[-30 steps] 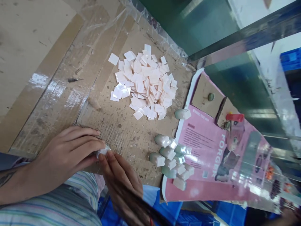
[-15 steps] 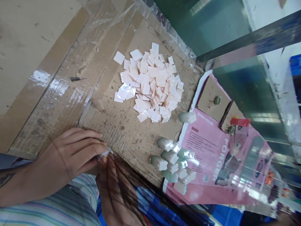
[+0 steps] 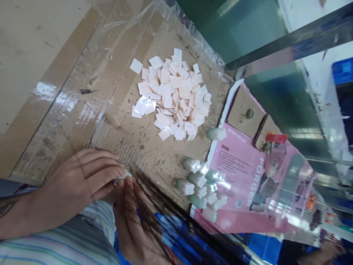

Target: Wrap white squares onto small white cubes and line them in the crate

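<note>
At the near edge of the bench (image 3: 55, 121), I see my left hand (image 3: 79, 180) and right hand (image 3: 135, 221) meeting over a small white piece (image 3: 122, 177). My left fingers (image 3: 110, 173) are curled nearly shut, pinching the piece at their tips, and my right fingers (image 3: 129, 187) press up against it from below, so both hands have hold of it just past the cardboard sheet (image 3: 143, 147). Dark strands of hair hang across the right hand and blur it, so I cannot tell how its thumb sits. Further out on the cardboard lies a heap of flat white squares (image 3: 173, 95), loosely piled and well apart from my hands. To the right of my hands, a cluster of small white-and-green blocks (image 3: 202, 184) sits where the cardboard meets a pink printed sheet (image 3: 242, 180), with one block (image 3: 216, 133) lying alone between the cluster and the heap. A thin dark needle (image 3: 88, 91) rests on the taped bench surface to the left of the heap.
</note>
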